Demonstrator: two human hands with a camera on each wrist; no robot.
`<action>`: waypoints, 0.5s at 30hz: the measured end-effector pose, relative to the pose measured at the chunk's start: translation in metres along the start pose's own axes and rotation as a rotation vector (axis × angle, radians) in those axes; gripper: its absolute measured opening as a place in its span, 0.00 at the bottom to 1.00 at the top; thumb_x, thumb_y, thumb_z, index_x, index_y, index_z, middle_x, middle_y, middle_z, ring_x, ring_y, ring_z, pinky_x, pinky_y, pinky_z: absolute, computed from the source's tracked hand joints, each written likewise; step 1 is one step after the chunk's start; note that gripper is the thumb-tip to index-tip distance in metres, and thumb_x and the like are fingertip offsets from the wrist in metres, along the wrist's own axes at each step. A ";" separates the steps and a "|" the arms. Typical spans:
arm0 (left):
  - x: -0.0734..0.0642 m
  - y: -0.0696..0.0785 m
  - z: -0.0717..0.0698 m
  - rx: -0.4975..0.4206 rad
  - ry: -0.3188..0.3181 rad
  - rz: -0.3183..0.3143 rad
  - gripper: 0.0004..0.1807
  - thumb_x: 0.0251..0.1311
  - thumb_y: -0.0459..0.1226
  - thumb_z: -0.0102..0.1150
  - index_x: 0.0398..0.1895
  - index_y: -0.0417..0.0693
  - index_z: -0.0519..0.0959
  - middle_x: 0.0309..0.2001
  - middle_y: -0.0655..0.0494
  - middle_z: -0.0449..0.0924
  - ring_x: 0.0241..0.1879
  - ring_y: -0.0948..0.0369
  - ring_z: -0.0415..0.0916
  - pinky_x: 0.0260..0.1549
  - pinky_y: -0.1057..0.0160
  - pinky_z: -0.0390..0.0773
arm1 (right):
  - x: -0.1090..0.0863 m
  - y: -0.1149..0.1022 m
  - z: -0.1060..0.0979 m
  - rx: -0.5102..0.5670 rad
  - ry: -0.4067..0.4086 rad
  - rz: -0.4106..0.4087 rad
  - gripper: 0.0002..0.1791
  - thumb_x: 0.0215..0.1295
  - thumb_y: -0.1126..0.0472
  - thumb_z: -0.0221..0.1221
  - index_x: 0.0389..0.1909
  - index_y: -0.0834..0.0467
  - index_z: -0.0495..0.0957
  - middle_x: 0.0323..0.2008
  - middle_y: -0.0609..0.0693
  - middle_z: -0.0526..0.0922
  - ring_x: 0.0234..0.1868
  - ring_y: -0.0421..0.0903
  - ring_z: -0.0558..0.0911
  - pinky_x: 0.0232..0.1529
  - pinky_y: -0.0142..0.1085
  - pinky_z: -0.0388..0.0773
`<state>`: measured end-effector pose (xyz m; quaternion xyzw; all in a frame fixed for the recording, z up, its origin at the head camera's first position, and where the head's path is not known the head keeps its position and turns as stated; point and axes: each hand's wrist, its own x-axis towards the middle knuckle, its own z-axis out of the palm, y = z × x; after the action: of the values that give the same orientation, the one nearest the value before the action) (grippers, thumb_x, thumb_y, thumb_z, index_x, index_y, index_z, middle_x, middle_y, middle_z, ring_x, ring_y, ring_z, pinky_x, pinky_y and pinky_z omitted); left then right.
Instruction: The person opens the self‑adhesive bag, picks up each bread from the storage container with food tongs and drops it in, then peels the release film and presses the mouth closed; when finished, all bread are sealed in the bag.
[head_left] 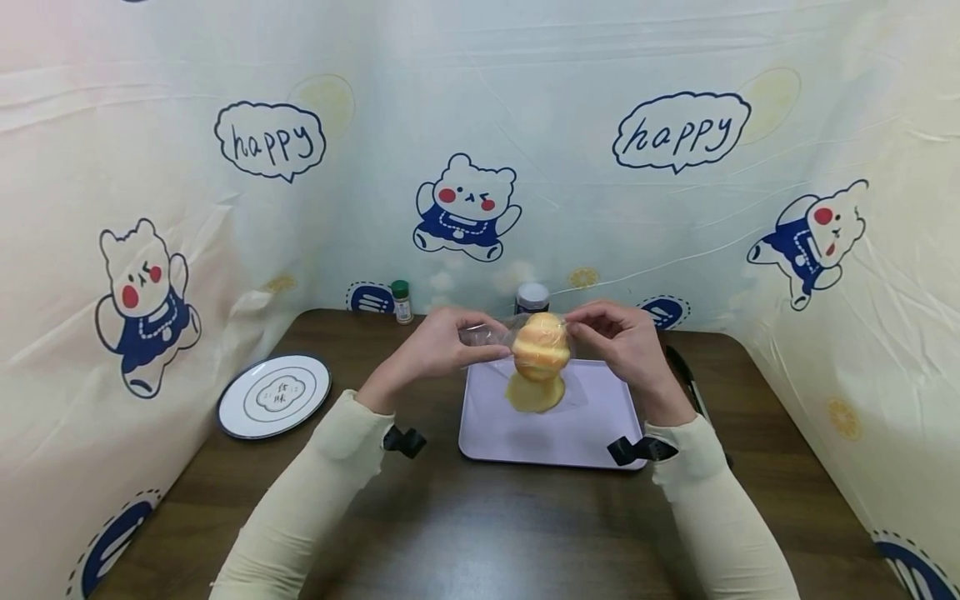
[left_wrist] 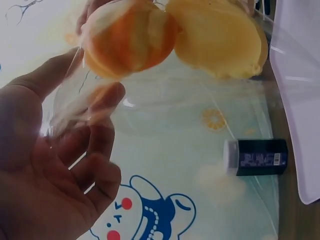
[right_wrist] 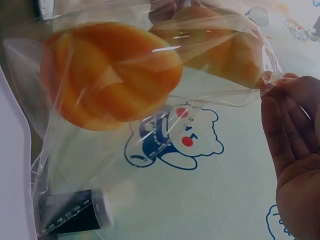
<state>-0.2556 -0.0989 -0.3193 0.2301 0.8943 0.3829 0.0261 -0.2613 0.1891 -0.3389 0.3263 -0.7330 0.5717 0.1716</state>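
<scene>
Both hands hold up a clear plastic bag (head_left: 487,335) in front of the person, over a lilac tray (head_left: 600,437). Inside the bag are golden-yellow bread rolls: an upper bread roll (head_left: 542,333) with pale and orange bands, and a lower, yellower bread roll (head_left: 536,394). The left hand (head_left: 450,342) pinches one side of the bag; its palm (left_wrist: 55,160) fills the left of the left wrist view. The right hand (head_left: 626,346) pinches the opposite upper edge between thumb and fingertips. In the right wrist view, the gathered plastic (right_wrist: 269,82) shows at those fingertips.
A white plate (head_left: 238,412) with a dark rim stands at the left of the brown table (head_left: 480,533). Along the back are a green-capped shaker bottle (head_left: 401,302) and a dark jar (head_left: 532,297) with a white lid. A black-handled utensil (head_left: 681,367) lies right of the tray, partly hidden.
</scene>
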 end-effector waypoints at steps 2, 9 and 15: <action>-0.001 -0.002 -0.001 -0.026 0.005 -0.006 0.17 0.56 0.57 0.69 0.43 0.62 0.86 0.38 0.58 0.84 0.31 0.57 0.78 0.27 0.62 0.80 | 0.000 0.000 -0.001 0.002 0.010 -0.001 0.07 0.61 0.75 0.64 0.40 0.69 0.84 0.37 0.37 0.86 0.31 0.36 0.82 0.31 0.25 0.79; -0.004 -0.007 -0.003 -0.027 0.063 0.002 0.13 0.55 0.56 0.70 0.30 0.59 0.84 0.31 0.56 0.80 0.32 0.55 0.74 0.26 0.62 0.77 | 0.000 0.004 -0.003 0.034 0.008 -0.030 0.07 0.61 0.75 0.63 0.40 0.71 0.83 0.36 0.38 0.87 0.32 0.35 0.84 0.33 0.26 0.81; -0.007 -0.015 -0.007 -0.075 0.083 0.005 0.09 0.58 0.51 0.70 0.33 0.60 0.85 0.32 0.57 0.81 0.34 0.54 0.74 0.28 0.62 0.77 | 0.000 0.008 -0.005 0.085 0.040 -0.059 0.07 0.61 0.77 0.62 0.40 0.74 0.82 0.36 0.40 0.88 0.33 0.36 0.86 0.34 0.26 0.82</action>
<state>-0.2569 -0.1160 -0.3257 0.2152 0.8790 0.4255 -0.0032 -0.2673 0.1952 -0.3425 0.3433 -0.6945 0.6034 0.1891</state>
